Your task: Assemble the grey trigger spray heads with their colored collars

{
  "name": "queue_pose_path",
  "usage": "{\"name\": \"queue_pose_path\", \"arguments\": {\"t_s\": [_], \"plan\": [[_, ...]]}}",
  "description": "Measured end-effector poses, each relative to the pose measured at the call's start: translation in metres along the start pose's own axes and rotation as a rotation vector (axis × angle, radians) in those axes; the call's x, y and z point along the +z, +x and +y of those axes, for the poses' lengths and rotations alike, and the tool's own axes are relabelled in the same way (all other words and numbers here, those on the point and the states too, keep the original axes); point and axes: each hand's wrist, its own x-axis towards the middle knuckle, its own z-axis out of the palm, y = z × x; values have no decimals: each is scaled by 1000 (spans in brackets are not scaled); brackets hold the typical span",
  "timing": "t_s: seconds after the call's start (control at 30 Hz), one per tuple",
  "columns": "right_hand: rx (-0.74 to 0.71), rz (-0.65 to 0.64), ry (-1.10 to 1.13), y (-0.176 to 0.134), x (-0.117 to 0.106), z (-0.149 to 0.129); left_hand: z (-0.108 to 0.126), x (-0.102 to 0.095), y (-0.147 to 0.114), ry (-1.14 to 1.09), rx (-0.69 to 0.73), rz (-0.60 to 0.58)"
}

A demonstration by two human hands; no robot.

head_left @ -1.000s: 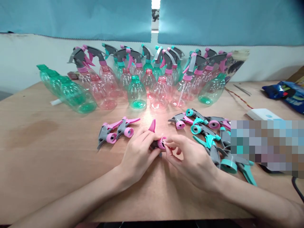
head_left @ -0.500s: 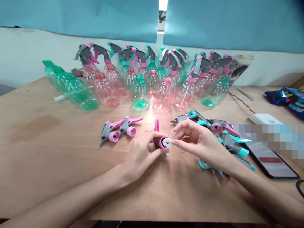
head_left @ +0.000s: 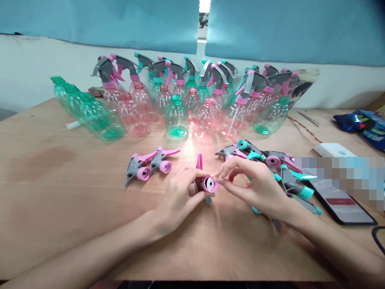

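Note:
My left hand is closed around a pink and grey trigger spray head, its pink screw collar facing me. A white washer sits inside the collar, with a dark gap showing along its left side. My right hand has its thumb and index fingertips drawn together at the collar's upper right rim; what lies between them, if anything, is hidden. Two more pink and grey spray heads lie left of my hands. Several turquoise and pink spray heads are heaped behind and beside my right hand.
Behind my hands stand rows of green and pink clear bottles, several with spray heads fitted. To the right are a phone, a white box, a blue packet and tweezers. A white wall and blue sheet rise behind the table.
My right fingertips have moved from the washer's face up to the collar's rim. The washer now sits further inside the collar, and my left hand keeps its hold.

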Motion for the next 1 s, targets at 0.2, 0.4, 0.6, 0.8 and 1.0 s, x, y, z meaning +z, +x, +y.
{"name": "queue_pose_path", "arguments": {"t_s": [0.2, 0.4, 0.6, 0.8, 1.0], "plan": [[-80, -52, -86, -1, 0, -1, 1, -1, 1, 19, 45, -21], [-113, -91, -141, -2, -3, 3, 1, -1, 1, 42, 87, -17], [-150, -101, -312, -3, -3, 8, -2, -1, 2, 88, 150, 3], [-173, -74, -345, -3, -2, 8, -3, 0, 0, 86, 186, 11], [-171, -100, -335, -5, -2, 6, 0, -1, -1, 67, 172, -16]]}}
